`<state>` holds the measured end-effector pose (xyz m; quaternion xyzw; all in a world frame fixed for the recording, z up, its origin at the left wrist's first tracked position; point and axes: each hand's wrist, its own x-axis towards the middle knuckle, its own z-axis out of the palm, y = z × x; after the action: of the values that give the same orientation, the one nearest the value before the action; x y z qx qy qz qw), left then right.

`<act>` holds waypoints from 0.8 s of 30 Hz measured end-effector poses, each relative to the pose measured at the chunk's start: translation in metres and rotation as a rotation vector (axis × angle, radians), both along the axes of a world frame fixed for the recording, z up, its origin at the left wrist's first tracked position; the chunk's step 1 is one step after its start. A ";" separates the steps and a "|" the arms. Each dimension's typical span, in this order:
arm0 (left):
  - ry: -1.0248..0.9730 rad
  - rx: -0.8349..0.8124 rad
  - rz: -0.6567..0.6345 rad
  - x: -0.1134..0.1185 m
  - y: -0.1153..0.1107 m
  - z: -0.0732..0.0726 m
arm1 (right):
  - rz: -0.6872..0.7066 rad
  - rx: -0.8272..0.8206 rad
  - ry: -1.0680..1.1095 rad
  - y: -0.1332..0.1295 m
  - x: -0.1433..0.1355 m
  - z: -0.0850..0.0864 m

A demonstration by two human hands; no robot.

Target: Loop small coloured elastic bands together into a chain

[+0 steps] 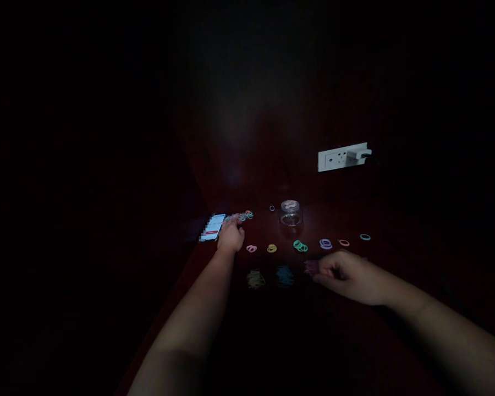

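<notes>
We found bands (300,246) spaced along the counter (264,228) by colour, presumably to prevent mixing, with the left hand (231,236) at a mixed pile (248,215), the right hand (350,275) curled at purple bands (311,268), neither grip determinable.

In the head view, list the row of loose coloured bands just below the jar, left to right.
Pink bands, yellow bands, green bands, purple bands, one orange band, one teal band.
</notes>
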<state>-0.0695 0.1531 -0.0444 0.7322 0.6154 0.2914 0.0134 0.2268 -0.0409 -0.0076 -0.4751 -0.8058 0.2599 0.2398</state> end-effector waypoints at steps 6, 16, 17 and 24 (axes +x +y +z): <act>-0.029 -0.020 0.065 -0.004 0.030 -0.005 | -0.065 0.036 0.016 0.000 0.002 -0.004; 0.001 0.007 0.186 -0.008 0.051 -0.006 | -0.039 0.027 -0.015 0.001 -0.003 -0.002; 0.003 0.017 0.186 -0.008 0.052 -0.006 | -0.036 0.029 -0.016 0.002 -0.003 -0.002; 0.002 0.109 0.069 -0.007 0.047 -0.005 | -0.042 0.062 -0.012 0.000 -0.005 0.000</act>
<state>-0.0761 0.2001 -0.0490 0.7105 0.6235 0.3241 -0.0371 0.2219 -0.0409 -0.0073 -0.4857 -0.8047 0.2269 0.2550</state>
